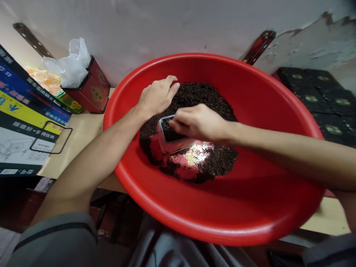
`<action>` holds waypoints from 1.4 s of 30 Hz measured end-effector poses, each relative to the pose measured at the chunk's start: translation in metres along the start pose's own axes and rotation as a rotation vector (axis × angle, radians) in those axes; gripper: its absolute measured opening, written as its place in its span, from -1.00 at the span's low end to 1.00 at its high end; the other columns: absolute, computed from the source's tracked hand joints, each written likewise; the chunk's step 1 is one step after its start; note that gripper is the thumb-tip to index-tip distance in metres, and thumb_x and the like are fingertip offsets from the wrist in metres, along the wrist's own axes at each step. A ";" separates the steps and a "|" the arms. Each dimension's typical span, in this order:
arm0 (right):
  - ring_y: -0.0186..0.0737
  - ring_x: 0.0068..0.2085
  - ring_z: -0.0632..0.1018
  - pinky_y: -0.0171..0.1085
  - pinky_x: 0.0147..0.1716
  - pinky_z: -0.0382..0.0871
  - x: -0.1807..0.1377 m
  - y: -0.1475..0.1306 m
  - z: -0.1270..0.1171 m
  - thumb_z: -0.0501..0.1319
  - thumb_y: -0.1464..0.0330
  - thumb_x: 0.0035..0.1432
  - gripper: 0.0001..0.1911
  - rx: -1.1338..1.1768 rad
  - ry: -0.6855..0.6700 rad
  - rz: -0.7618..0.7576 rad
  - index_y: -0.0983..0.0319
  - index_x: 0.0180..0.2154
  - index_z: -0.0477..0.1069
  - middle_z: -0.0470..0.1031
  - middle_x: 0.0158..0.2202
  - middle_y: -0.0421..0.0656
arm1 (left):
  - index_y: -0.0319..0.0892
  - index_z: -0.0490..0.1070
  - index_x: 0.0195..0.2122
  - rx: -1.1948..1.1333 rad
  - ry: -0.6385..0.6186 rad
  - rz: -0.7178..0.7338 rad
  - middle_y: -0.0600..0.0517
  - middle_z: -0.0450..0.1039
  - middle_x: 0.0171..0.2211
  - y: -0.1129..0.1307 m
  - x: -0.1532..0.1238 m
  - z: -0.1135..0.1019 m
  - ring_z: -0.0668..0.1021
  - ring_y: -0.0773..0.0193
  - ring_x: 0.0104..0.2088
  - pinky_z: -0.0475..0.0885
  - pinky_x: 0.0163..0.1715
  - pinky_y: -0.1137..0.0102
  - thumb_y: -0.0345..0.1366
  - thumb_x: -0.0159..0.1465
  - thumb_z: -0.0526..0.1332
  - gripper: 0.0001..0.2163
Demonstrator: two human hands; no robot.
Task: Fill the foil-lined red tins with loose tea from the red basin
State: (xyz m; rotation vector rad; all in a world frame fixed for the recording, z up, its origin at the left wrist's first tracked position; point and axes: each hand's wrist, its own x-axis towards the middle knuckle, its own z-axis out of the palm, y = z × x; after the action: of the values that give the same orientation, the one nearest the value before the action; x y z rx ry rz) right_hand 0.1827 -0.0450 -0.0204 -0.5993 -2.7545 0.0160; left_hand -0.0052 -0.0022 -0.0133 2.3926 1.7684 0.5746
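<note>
A wide red plastic basin (pixel 272 107) stands in front of me, with dark loose tea leaves (pixel 207 96) spread over its bottom. My right hand (pixel 198 121) reaches in from the right and grips a clear plastic box (pixel 174 145) by its rim. The box is tilted, and dark leaves show inside it. Just beyond the box, my left hand (pixel 160 94) is over the left part of the leaves, thumb apart from the fingers and nothing visible in it. Some fingertips are hidden. Gold patterning on the basin's floor shows beside the box.
A red tin (pixel 97 89) with a white plastic bag (pixel 69 68) stands at the back left. Printed cardboard boxes (pixel 25 122) lean at the left, by a thin black frame (pixel 50 137). Several black packages (pixel 319 100) are stacked at the right against the wall.
</note>
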 end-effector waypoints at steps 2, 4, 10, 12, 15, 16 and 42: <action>-0.36 -0.45 0.26 -0.25 -0.38 0.10 0.013 0.019 -0.001 0.03 0.28 0.55 -0.57 0.030 0.031 0.027 0.29 -0.37 0.44 0.41 -0.44 -0.17 | -0.02 0.41 0.37 0.005 0.014 -0.028 -0.07 0.59 0.21 -0.008 0.002 0.000 0.57 0.03 0.21 0.44 0.23 0.15 -0.08 0.59 -0.06 -0.55; -0.37 -0.45 0.25 -0.26 -0.37 0.09 0.022 0.030 0.002 0.09 0.27 0.53 -0.59 0.054 0.000 -0.003 0.28 -0.39 0.45 0.40 -0.44 -0.18 | -0.02 0.43 0.35 0.001 0.020 -0.057 -0.06 0.61 0.17 -0.015 0.004 0.000 0.60 0.06 0.17 0.46 0.20 0.19 -0.08 0.59 -0.05 -0.56; -0.34 -0.41 0.31 -0.27 -0.34 0.14 0.031 0.037 0.015 0.11 0.17 0.54 -0.54 0.108 -0.057 -0.158 0.30 -0.35 0.51 0.45 -0.39 -0.14 | 0.01 0.44 0.33 0.001 -0.014 -0.119 -0.07 0.63 0.12 -0.025 0.006 0.000 0.64 0.07 0.11 0.45 0.21 0.19 -0.01 0.60 -0.06 -0.54; -0.32 -0.38 0.36 -0.27 -0.32 0.19 0.030 0.038 0.014 0.10 0.17 0.54 -0.55 0.131 -0.031 -0.202 0.30 -0.30 0.55 0.46 -0.36 -0.12 | 0.01 0.43 0.34 0.007 -0.034 -0.121 -0.08 0.61 0.16 -0.024 0.006 0.000 0.61 0.04 0.18 0.43 0.23 0.17 -0.01 0.60 -0.05 -0.55; -0.29 -0.32 0.42 -0.26 -0.28 0.25 0.027 0.041 0.010 0.12 0.17 0.53 -0.59 0.155 0.020 -0.235 0.30 -0.23 0.58 0.49 -0.30 -0.11 | -0.02 0.43 0.35 0.001 -0.061 -0.094 -0.09 0.59 0.21 -0.023 0.005 0.000 0.57 0.03 0.24 0.42 0.25 0.18 -0.04 0.59 -0.01 -0.56; -0.28 -0.31 0.44 -0.26 -0.27 0.27 0.025 0.042 0.008 0.12 0.17 0.53 -0.60 0.157 0.034 -0.237 0.29 -0.21 0.59 0.50 -0.29 -0.10 | -0.03 0.43 0.35 -0.003 -0.066 -0.083 -0.09 0.60 0.21 -0.023 0.005 0.000 0.57 0.04 0.24 0.42 0.24 0.18 -0.05 0.58 0.00 -0.56; 0.04 0.59 0.12 0.12 0.51 0.16 -0.125 -0.004 0.179 -0.04 0.18 0.57 -0.36 0.304 -0.426 -0.569 0.38 0.50 0.20 0.14 0.54 0.24 | -0.32 0.44 0.36 -0.192 -0.026 0.109 -0.14 0.65 -0.06 -0.017 -0.001 -0.007 0.64 0.12 -0.04 0.43 -0.04 0.33 -0.13 0.56 0.13 -0.53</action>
State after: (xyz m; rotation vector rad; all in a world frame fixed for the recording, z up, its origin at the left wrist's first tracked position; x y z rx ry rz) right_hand 0.2323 -0.0896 -0.2279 0.3119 -3.1296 0.4680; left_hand -0.0234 0.0013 -0.0124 2.3628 1.5040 0.6889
